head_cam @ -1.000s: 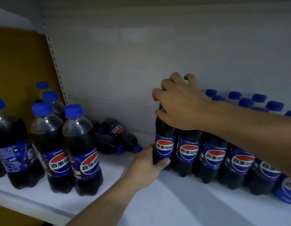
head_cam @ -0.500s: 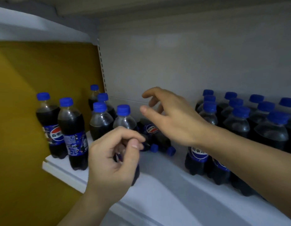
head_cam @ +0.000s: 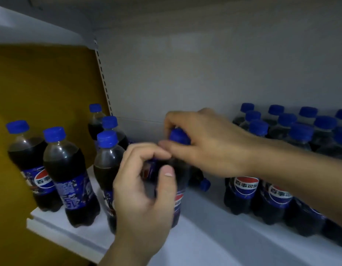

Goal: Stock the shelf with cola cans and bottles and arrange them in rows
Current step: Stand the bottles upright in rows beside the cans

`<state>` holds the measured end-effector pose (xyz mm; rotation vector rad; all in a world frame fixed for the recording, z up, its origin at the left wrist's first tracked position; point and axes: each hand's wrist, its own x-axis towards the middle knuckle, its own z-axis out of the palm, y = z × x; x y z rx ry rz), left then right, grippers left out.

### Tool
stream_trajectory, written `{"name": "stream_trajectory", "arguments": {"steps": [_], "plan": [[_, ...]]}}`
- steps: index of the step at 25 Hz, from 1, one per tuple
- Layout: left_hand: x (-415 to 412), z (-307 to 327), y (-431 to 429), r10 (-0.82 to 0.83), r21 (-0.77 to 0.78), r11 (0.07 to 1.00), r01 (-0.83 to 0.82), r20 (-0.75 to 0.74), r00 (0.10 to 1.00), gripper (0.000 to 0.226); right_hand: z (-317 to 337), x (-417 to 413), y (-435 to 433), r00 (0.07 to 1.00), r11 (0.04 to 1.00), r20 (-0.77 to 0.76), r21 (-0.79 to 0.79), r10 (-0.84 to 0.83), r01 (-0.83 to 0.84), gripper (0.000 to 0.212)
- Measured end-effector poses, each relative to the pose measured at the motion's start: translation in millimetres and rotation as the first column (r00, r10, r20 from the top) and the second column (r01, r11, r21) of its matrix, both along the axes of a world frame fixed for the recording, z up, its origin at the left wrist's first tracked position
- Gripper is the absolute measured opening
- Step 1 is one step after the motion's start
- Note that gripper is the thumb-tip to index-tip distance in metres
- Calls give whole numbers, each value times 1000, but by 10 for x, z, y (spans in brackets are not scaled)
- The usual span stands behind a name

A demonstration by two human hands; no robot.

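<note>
Right hand (head_cam: 210, 148) grips the cap (head_cam: 178, 136) of a bottle (head_cam: 178, 200); left hand (head_cam: 143, 191) curls round its body. It stands upright near the shelf's (head_cam: 204, 240) front edge.

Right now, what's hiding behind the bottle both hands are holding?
A bottle lying on its side, its blue cap poking out. The held bottle, left hand and right hand cover the rest.

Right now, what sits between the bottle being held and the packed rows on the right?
Head view: between held bottle and rows, bare shelf in front; behind it a toppled bottle lies on its side.
</note>
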<state>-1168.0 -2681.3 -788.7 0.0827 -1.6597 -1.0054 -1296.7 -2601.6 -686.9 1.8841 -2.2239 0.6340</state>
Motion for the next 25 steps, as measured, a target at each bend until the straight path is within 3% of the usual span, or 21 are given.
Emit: {"name": "stream_trajectory", "arguments": {"steps": [3, 5, 9, 12, 16, 21, 25], "plan": [[-312, -42, 26, -104, -8, 994, 107, 147, 984, 60, 202, -195, 110, 987, 971, 55, -178, -152, 160, 26], [-507, -72, -4, -156, 45, 988, 150, 218, 963, 72, 452, -320, 164, 971, 952, 15, -193, -239, 237, 27], [-980, -224, -168, -150, 3, 987, 161, 384, 911, 78, 755, -692, 181, 943, 933, -63, -180, -327, 312, 34], [-1508, -346, -285, -95, 13, 995, 100, 439, 893, 67, 772, -1096, -1, 931, 929, 17, -59, -364, 364, 40], [-2056, -471, -399, -90, 82, 995, 55, 522, 848, 50, 578, -1550, -289, 916, 915, -169, 114, -365, 386, 43], [-2147, -534, -524, -136, 64, 990, 124, 649, 749, 44, 440, -1789, -457, 874, 873, -227, 145, -429, 466, 55], [-2091, -510, -469, -177, 90, 983, 159, 680, 712, 52, 342, -1783, -499, 819, 830, -330, 152, -469, 537, 63]]}}
